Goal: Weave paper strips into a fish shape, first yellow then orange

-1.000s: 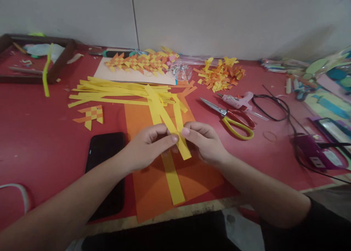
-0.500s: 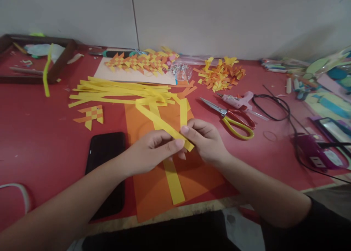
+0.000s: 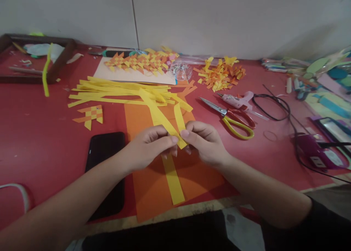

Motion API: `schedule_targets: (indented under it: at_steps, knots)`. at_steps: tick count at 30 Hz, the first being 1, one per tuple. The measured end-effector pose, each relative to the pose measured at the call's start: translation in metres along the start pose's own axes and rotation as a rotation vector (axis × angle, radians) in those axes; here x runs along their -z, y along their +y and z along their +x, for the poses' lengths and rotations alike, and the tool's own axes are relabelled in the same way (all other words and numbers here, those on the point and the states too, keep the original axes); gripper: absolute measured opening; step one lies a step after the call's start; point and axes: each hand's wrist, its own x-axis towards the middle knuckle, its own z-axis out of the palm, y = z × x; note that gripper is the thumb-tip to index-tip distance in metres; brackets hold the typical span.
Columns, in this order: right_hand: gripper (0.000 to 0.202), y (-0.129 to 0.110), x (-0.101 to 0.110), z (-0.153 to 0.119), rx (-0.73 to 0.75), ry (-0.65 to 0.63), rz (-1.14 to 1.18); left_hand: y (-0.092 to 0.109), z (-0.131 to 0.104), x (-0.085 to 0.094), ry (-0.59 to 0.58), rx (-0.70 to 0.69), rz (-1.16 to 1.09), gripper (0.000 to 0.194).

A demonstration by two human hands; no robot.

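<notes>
Between my two hands is a yellow paper strip (image 3: 162,118), bent to a point at its near end. My left hand (image 3: 149,147) pinches it from the left, thumb on top. My right hand (image 3: 204,143) pinches the same bend from the right, where a shorter length of yellow paper rises beside it. Both hands hover over an orange paper sheet (image 3: 148,192). Another yellow strip (image 3: 174,181) lies on that sheet beneath my hands. Beyond them is a pile of yellow strips (image 3: 109,92). A woven paper fish (image 3: 91,115) lies to the left.
A black phone (image 3: 105,170) lies left of the sheet. Scissors (image 3: 230,116) and a pink glue gun (image 3: 241,99) with a black cord are at the right. Woven pieces (image 3: 142,61), paper scraps (image 3: 222,73) and a brown frame (image 3: 64,53) line the back. A purple box (image 3: 315,150) stands far right.
The held strip has swung so its long part stands steeper and its folded end has shifted left. The shorter length now tilts left. My fingers have come closer together at the bend.
</notes>
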Motion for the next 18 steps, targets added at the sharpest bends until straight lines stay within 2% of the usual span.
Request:
schedule_targets:
  at_steps: [3,8,18]
  knots:
    - [0.033,0.0014,-0.0002,0.0006,0.007,0.002,0.011,-0.0014,-0.0009,0.0006,0.021,-0.001,0.023,0.021]
    - [0.033,0.0021,0.0003,0.0001,-0.02,0.007,-0.01,-0.001,-0.0033,-0.0004,-0.118,-0.1,0.152,0.028]
    - [0.033,0.0019,0.003,0.0002,-0.002,-0.074,-0.002,-0.0023,-0.0006,0.0006,-0.075,-0.12,0.139,0.025]
